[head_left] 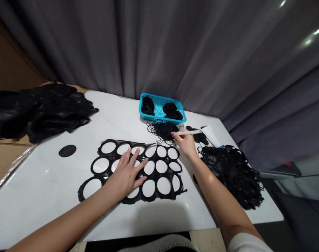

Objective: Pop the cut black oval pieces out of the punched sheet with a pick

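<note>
A black sheet with rows of round holes (125, 200) lies flat on the white table (159, 217). My left hand (128, 173) rests on its middle with the fingers spread. Beyond the sheet's right part, my right hand (184, 140) is closed round a thin pale stick-like tool (189, 132). Its fingertips are at the edge of a loose pile of thin black rings (163, 130). Right behind that pile stands a blue basket (159, 113) with bundles of black rings in it.
Black sheets (41, 112) are heaped at the far left. One black disc (67, 151) lies left of the holed sheet. Cut black scraps (231, 171) pile up at the right, near more discs (197, 135) and a white paper (211, 135). A grey curtain (154, 45) hangs behind.
</note>
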The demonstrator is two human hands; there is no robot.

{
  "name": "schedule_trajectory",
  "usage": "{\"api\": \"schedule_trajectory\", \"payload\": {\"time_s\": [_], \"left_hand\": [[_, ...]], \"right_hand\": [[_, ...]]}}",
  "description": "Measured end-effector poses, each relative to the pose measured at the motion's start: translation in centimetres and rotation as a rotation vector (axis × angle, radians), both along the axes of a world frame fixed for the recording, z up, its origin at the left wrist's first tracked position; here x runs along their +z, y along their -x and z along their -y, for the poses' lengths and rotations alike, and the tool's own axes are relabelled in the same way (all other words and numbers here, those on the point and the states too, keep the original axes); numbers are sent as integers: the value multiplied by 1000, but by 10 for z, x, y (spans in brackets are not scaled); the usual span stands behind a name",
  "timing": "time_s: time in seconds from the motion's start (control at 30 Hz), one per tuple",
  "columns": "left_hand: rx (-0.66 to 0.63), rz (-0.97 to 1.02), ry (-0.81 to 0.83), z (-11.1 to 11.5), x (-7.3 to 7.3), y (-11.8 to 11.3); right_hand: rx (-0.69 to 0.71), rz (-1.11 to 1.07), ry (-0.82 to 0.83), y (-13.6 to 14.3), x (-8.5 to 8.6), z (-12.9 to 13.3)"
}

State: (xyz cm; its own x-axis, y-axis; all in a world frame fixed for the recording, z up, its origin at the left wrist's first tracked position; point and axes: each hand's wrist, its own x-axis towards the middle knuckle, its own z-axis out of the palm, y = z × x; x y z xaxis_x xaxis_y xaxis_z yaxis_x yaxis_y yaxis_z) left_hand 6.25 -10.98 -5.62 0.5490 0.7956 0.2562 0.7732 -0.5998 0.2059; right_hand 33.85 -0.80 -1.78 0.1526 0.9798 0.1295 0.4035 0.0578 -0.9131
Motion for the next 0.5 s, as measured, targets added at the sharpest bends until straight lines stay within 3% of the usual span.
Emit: {"api": "schedule_trajectory", "payload": {"time_s": [0.13,0.3,0.5], "left_hand": [[4,11,-6,-2,-3,1],[3,1,-17,-3,-2,3],[-36,-1,-21,-7,3,15]], "right_hand": [[-10,-411,123,-6,5,-6],[-157,-492,90,-23,22,-10],[34,-677,270,-8,29,5]]}}
